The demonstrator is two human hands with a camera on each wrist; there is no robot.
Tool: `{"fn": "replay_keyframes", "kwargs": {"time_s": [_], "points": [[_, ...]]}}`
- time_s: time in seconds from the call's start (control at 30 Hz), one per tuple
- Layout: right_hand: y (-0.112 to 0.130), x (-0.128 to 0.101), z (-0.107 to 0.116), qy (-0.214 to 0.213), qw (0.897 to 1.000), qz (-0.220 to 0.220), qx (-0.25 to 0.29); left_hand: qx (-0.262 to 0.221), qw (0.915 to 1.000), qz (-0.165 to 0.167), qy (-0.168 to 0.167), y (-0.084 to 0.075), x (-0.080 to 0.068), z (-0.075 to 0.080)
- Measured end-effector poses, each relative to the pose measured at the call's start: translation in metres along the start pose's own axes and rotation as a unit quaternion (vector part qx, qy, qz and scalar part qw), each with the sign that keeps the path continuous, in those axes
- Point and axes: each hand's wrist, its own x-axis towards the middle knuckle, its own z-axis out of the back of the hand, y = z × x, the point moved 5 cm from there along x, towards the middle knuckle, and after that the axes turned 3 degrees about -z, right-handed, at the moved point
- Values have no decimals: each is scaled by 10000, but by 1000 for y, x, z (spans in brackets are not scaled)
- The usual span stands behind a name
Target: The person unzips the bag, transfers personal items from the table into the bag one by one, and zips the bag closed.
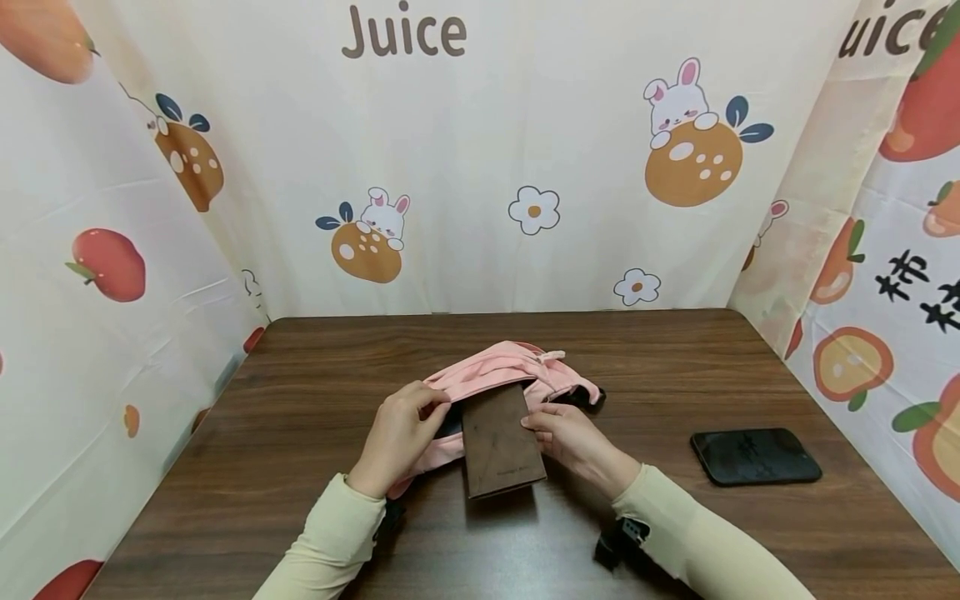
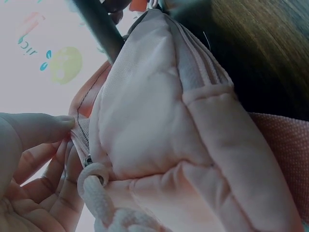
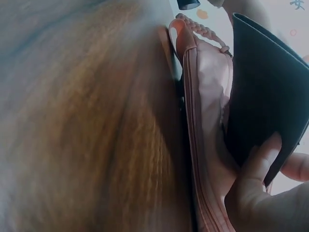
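Left hand: I am seeing its fingers curled over the near lip of the pink pouch, pinching the fabric beside the zip; the left wrist view is confirming a thumb pressed to the pouch edge, with a braided cord pull just below. The fingertips themselves are tucked behind the lip, so how deep they are reaching I cannot tell.

Right hand: fingers are pinching the right long edge of the brown wallet, narrow grip, thumb on top. In the right wrist view the thumb is lying against the dark wallet, pouch just beside it; the rest of that frame is blurred wood.

Wallet: far end is hiding inside the pouch mouth, so its full length is cut off. The long axis is running roughly 12 to 6 o'clock, tipped slightly toward 11; the near end is pointing at me, resting on the table.

Pouch is sitting at table centre, long axis 9 to 3 o'clock, a dark strap bit showing at its 3 o'clock end.

Black phone is lying flat at 3 o'clock, well apart from both hands. Cream sleeves are covering both forearms. Printed fruit-and-rabbit curtain is standing round the table.
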Motion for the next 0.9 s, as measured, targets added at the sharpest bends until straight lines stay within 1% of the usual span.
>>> {"fn": "replay_keyframes", "kwargs": {"time_s": [0.27,0.4,0.7,0.9], "points": [[-4,3,0,291,9983,-370,-346,5,10000,10,13,0,0,0],[-2,2,-1,345,9985,-298,-317,15,10000,28,36,0,0,-1],[5,-1,-1,130,9999,5,-82,7,10000,12,9,1,1,-1],[7,2,-1,-233,9997,85,45,-33,10000,2,1,0,0,-2]]}}
